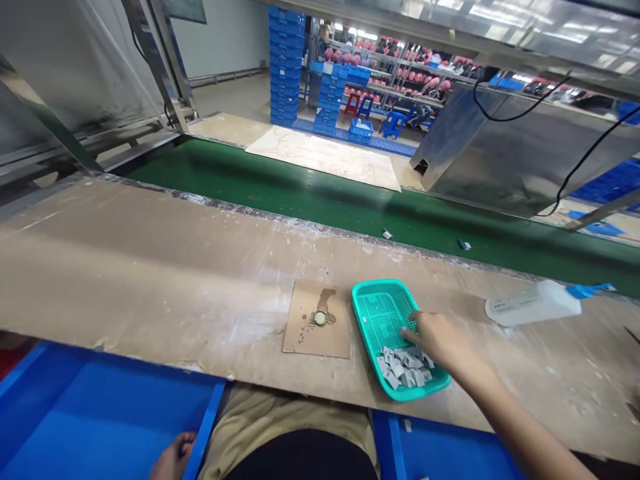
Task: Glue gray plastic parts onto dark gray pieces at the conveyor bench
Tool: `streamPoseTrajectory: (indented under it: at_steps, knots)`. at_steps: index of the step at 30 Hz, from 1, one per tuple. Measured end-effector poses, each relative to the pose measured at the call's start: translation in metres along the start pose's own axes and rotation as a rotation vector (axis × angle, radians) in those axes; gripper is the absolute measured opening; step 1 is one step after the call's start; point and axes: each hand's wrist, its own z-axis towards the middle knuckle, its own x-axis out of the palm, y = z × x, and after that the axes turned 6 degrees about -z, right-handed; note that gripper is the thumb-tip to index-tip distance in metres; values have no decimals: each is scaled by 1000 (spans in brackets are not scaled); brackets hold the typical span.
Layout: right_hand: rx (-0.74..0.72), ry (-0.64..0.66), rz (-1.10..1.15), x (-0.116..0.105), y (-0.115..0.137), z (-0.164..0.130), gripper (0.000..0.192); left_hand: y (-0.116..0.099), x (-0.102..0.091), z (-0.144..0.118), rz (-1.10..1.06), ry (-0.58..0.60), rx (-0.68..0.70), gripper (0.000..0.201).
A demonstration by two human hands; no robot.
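Note:
My right hand (436,337) reaches into a teal plastic basket (376,308) on the workbench, fingertips down among several small grey pieces (404,366) heaped at its near end. Whether a piece is pinched I cannot tell. My left hand (175,457) rests low at the edge of a blue bin (100,420) beside my lap, fingers curled on its rim. Left of the basket lies a brown card (320,333) with a small round metal part (320,319) on it.
A white spray bottle (535,303) with a blue nozzle lies on the bench at right. Beyond the bench runs a green conveyor belt (310,193) with two small grey bits on it. Stacked blue crates (286,67) and shelves stand far behind.

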Motion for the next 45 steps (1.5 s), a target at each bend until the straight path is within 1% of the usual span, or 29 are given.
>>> streamPoseTrajectory:
  at_steps: [2, 4, 6, 9, 11, 14, 15, 16, 19, 22, 24, 28, 31, 34, 36, 38, 40, 42, 45]
  knots:
    - [22, 14, -74, 16, 7, -9, 4, -7, 1, 7, 35, 28, 1, 9]
    - [34, 19, -114, 26, 12, -11, 6, -12, 1, 11, 23, 38, 7, 8]
    - [35, 16, -116, 28, 13, -11, 12, -12, 0, 9, -12, 40, 18, 9]
    - [-12, -1, -49, 21, 13, -14, 17, -8, -3, 0, -82, 12, 28, 19]
    - [-86, -40, 133, 14, 18, -16, 18, -4, -3, -8, -129, -23, 33, 28]
    - [-258, -76, 553, 9, 38, -15, 22, 0, 0, -19, -196, -69, 47, 40]
    - [-322, -77, 642, 10, 47, -13, 23, 2, 2, -22, -212, -84, 50, 43]
    - [-388, -78, 669, 11, 57, -10, 23, 2, 4, -25, -227, -100, 52, 45]
    - [-558, -115, 588, 20, 84, 0, 16, 3, 8, -31, -268, -143, 48, 48]
    - [-669, -144, 512, 31, 101, 10, 17, -1, 9, -36, -295, -200, 38, 48]
    - [-705, -153, 479, 36, 106, 14, 18, -6, 9, -39, -316, -253, 35, 48]
    - [-740, -148, 436, 45, 108, 18, 20, -20, 7, -47, -417, -353, 38, 49]
    - [-746, -140, 423, 50, 108, 19, 22, -35, 8, -58, -556, -361, 55, 50]
    - [-732, -147, 428, 52, 109, 19, 21, -54, 10, -71, -721, -322, 68, 52]
    - [-715, -156, 446, 48, 109, 17, 21, -71, 14, -80, -842, -274, 63, 54]
    - [-688, -176, 466, 40, 108, 12, 22, -92, 24, -90, -961, -191, 55, 55]
    - [-637, -180, 526, 29, 107, 3, 25, -118, 41, -100, -1053, -60, 50, 53]
    - [-563, -101, 662, 17, 107, -8, 29, -148, 62, -111, -1107, 102, 53, 50]
    - [-445, 100, 891, 0, 111, -25, 35, -191, 94, -125, -1157, 326, 66, 46]
